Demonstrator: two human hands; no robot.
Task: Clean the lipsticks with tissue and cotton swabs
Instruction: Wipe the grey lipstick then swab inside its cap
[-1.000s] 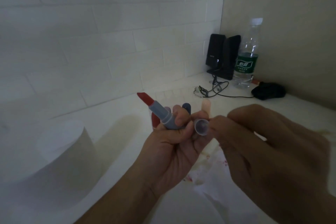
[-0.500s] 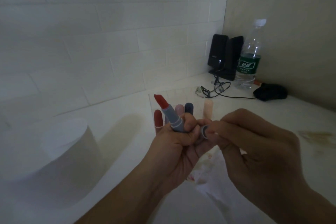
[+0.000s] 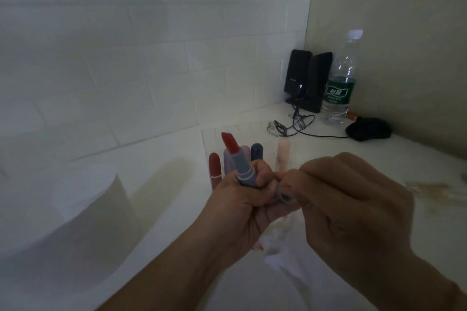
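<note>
My left hand grips an open lipstick with a grey-blue tube, its red tip pointing up and a little left. My right hand pinches the clear lipstick cap right beside the left thumb, the cap mostly hidden by my fingers. Behind my hands several capped lipsticks stand in a clear acrylic holder: a red one, a dark blue one and a pale pink one. A stained white tissue lies on the counter under my hands.
A big roll of white tissue stands at the left. In the far corner are two black speakers with a tangled cable, a water bottle and a black mouse. A brownish stain marks the counter on the right.
My right hand brought the clear cap in against my left hand and turned it, so its open end no longer faces me. The lipstick tilted more upright.
</note>
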